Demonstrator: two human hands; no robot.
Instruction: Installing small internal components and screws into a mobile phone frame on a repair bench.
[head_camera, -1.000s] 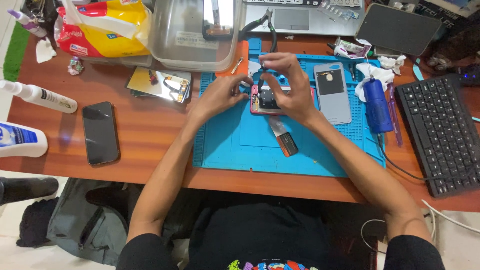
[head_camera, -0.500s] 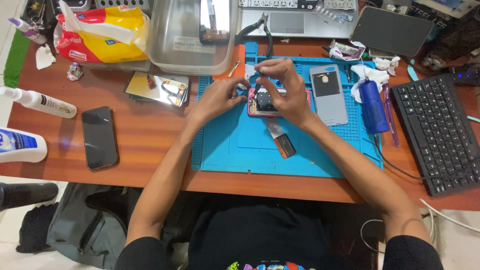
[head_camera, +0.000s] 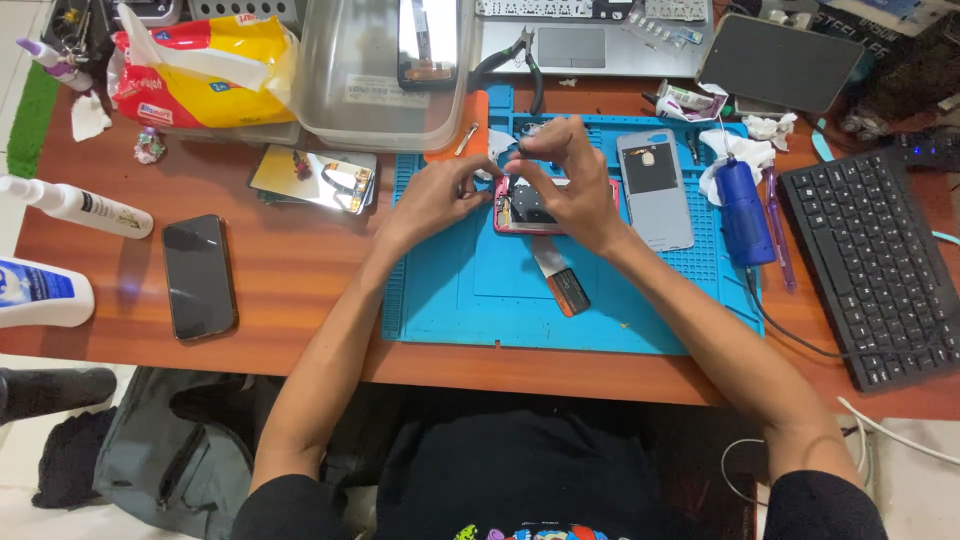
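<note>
An opened pink phone (head_camera: 528, 212) lies on the blue work mat (head_camera: 480, 290), its insides showing. My left hand (head_camera: 440, 195) steadies the phone's left edge with its fingertips. My right hand (head_camera: 565, 185) arches over the phone, thumb and fingers pinched together at its top; whether a small tool or part sits between them I cannot tell. A grey back cover (head_camera: 655, 190) lies just right of my right hand. A flat tool with an orange-and-black end (head_camera: 562, 282) rests on the mat below the phone.
A blue electric screwdriver (head_camera: 743, 210) and black keyboard (head_camera: 880, 265) lie to the right. A black phone (head_camera: 199, 276), a mirror-like panel (head_camera: 315, 178), a clear plastic box (head_camera: 385, 70), a yellow bag (head_camera: 200, 65), white bottles (head_camera: 75, 205) and a laptop (head_camera: 590, 35) surround the mat.
Both hands stay on the opened phone. My right hand's fingers have drawn together over the phone's top edge. The camera has shifted slightly.
</note>
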